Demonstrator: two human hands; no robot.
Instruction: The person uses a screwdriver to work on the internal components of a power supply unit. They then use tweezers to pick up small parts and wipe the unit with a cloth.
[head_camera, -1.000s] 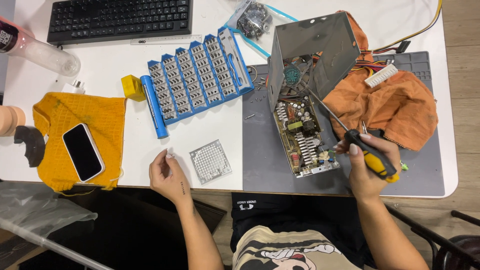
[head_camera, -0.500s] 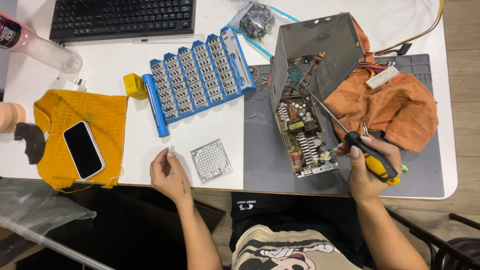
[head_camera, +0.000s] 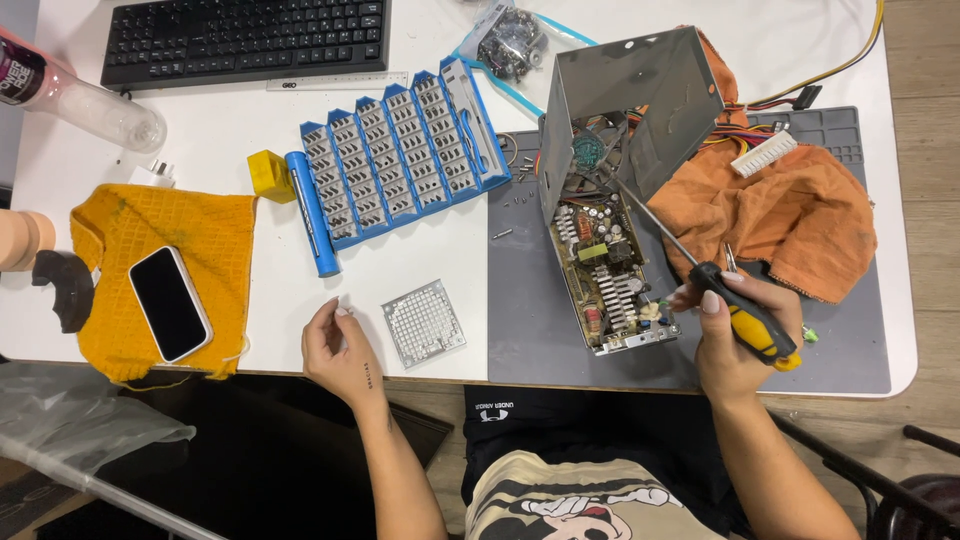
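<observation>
Since a second ago, my right hand (head_camera: 745, 335) has barely shifted; it keeps its fingers clamped around the yellow-and-black screwdriver (head_camera: 750, 322), whose long shaft slants up and left into the open power supply unit (head_camera: 610, 270). That unit lies on the grey work mat (head_camera: 530, 330), its bent metal cover (head_camera: 630, 100) tilted up over the circuit board. My left hand (head_camera: 340, 345) rests on the white table (head_camera: 250, 300) edge, fingers loosely curled, gripping nothing, just beside the square fan grille (head_camera: 424, 322). Farther out I see the blue bit case (head_camera: 395, 160), an orange rag (head_camera: 790, 215), a phone (head_camera: 170, 303) on a yellow cloth (head_camera: 215, 250), and a keyboard (head_camera: 245, 40).
</observation>
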